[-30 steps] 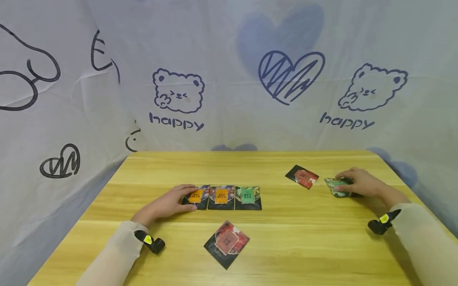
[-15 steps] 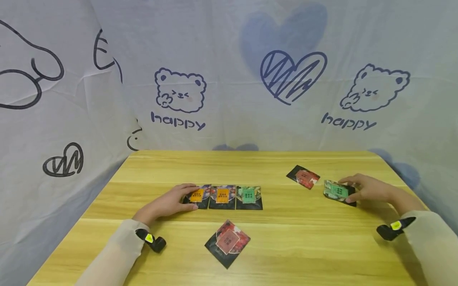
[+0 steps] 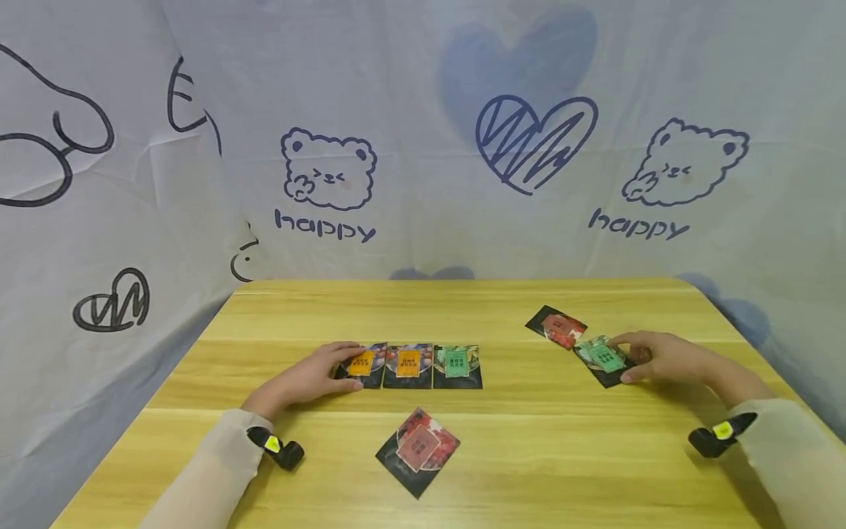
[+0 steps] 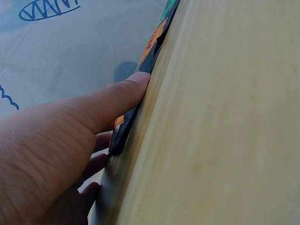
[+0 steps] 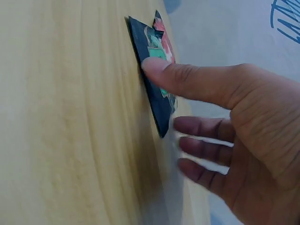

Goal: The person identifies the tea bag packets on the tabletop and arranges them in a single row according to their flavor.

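Three flat square packets lie in a row in the head view. The left one, an orange-labelled packet [image 3: 369,365], is held at its near and far edges by the thumb and fingers of my left hand [image 3: 316,373]. Right of it are a second orange-labelled packet [image 3: 408,365] and a green-labelled packet [image 3: 458,365]. My right hand [image 3: 670,361] pinches another green-labelled packet [image 3: 605,359] by its edges, turned at an angle on the table. In the right wrist view, the thumb [image 5: 157,68] lies on this packet's edge. A red-labelled packet [image 3: 558,327] touches or nearly touches its far corner.
A second red-labelled packet [image 3: 419,452] lies diagonally on the wooden table [image 3: 529,455], nearer than the row. Behind and to the left hangs a pale cloth [image 3: 423,184] with hearts and bear drawings. Each wrist carries a small black camera.
My right hand has slid the green-labelled packet left and turned it, bringing it up against the far red-labelled packet. The left hand and the row of three have stayed still.
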### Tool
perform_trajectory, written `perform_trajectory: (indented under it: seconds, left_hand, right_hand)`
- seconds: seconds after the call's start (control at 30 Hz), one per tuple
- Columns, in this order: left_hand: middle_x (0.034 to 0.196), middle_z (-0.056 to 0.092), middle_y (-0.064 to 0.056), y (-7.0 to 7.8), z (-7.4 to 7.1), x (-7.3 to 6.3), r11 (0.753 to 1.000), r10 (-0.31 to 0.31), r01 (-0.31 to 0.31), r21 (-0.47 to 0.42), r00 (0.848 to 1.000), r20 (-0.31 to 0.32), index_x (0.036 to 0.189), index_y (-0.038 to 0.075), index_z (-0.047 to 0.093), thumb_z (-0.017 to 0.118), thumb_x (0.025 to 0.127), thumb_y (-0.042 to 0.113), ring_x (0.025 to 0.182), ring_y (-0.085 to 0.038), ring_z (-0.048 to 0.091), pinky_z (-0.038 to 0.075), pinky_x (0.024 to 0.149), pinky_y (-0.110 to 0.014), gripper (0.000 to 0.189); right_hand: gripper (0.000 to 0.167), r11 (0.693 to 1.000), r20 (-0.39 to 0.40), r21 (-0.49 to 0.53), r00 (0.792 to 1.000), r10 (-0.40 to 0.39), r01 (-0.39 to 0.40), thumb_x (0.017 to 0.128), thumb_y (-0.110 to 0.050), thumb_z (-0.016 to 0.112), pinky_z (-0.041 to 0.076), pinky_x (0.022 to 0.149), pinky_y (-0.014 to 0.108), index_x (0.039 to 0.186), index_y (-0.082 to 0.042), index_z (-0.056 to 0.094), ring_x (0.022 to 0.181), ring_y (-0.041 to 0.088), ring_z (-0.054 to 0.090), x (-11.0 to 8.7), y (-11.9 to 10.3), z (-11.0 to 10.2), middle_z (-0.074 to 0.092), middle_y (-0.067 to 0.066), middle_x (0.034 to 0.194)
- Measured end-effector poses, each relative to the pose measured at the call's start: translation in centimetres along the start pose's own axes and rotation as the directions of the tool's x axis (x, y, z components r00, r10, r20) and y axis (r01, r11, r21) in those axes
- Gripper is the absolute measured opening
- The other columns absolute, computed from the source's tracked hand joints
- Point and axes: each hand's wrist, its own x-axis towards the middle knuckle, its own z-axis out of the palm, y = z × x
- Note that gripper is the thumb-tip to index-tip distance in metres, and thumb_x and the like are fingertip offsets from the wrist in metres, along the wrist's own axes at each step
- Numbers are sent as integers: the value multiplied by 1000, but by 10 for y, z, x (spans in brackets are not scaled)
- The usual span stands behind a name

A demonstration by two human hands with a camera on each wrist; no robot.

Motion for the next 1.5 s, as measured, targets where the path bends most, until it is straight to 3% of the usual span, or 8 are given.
perform_trajectory:
  seconds: [0.1, 0.2, 0.4, 0.87, 1.13, 1.5]
  left_hand:
    - [155, 32, -14, 1, 0, -1, 1000, -7, 7, -3, 1000, -2, 151, 16, 41, 64, 89, 57, 141, -38, 28, 27, 111, -57, 78]
    - [155, 32, -15, 1, 0, -2, 1000, -3, 3, -7, 1000, -4, 151, 14, 41, 64, 89, 56, 141, -39, 28, 28, 111, -58, 77]
    - [155, 31, -14, 2, -1, -1, 1000, -10, 10, -18, 1000, 5, 151, 15, 41, 64, 89, 56, 141, -38, 27, 27, 111, -58, 78]
    - [155, 31, -15, 0, 0, -2, 1000, -4, 4, -18, 1000, 10, 151, 15, 41, 64, 89, 55, 141, -39, 27, 27, 111, -59, 77]
    - [155, 31, -15, 2, 0, -2, 1000, -4, 4, -15, 1000, 11, 151, 14, 41, 64, 89, 55, 141, -39, 27, 27, 111, -59, 77]
    - [154, 32, -16, 4, -1, -1, 1000, 0, 0, -19, 1000, 9, 150, 14, 41, 65, 89, 55, 140, -39, 28, 28, 110, -58, 77]
  right_hand:
    - [68, 999, -49, -31, 998, -30, 28, 81, -42, 79, 48, 82, 51, 136, -8, 57, 97, 30, 55, 3, -5, 2, 57, 10, 108]
    - [66, 998, -60, -42, 997, -54, 51, 81, -41, 78, 42, 94, 61, 136, -10, 57, 116, 40, 51, 5, -7, 5, 54, 17, 128]
    - [65, 998, 4, -14, 998, -68, 68, 85, -39, 76, 39, 99, 60, 138, -8, 56, 126, 47, 44, 7, -10, 9, 47, 23, 143]
    - [68, 987, 13, -81, 990, -138, 138, 86, -49, 70, 35, 101, 64, 139, -7, 56, 131, 49, 38, 5, -25, 20, 43, 23, 146]
    - [63, 985, 14, -72, 987, -159, 159, 88, -48, 68, 34, 102, 65, 139, -11, 57, 131, 50, 38, 3, -32, 28, 44, 22, 145]
    - [59, 961, -23, -163, 973, -229, 222, 89, -42, 69, 38, 97, 64, 136, -8, 59, 128, 51, 39, 1, -46, 35, 46, 24, 141]
